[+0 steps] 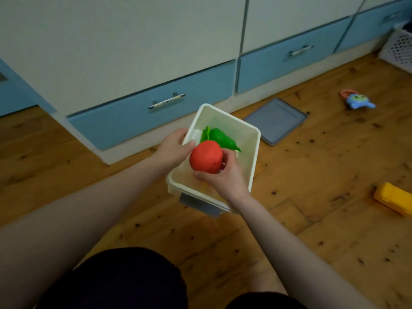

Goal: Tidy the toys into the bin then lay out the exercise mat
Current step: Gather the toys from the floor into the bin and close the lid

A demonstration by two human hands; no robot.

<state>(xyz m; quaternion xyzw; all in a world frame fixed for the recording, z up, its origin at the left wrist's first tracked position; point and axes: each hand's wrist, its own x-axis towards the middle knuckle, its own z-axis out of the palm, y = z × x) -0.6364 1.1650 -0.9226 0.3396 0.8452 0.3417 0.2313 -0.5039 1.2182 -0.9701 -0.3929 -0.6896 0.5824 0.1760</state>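
A white plastic bin (250,139) stands on the wooden floor in front of me. Inside it lie green toy vegetables (219,137). My left hand (175,148) grips the bin's left rim. My right hand (223,177) holds a round red toy fruit (206,159) just over the bin's near half. To the right on the floor lie a blue fish-like toy with a pink ring (356,101) and a yellow toy block (393,198). No exercise mat is in view.
A grey lid (276,120) lies flat on the floor behind the bin. Blue drawers (145,117) with metal handles run along the back. A white perforated basket (399,50) stands at the far right. My knees in dark shorts (124,282) fill the bottom.
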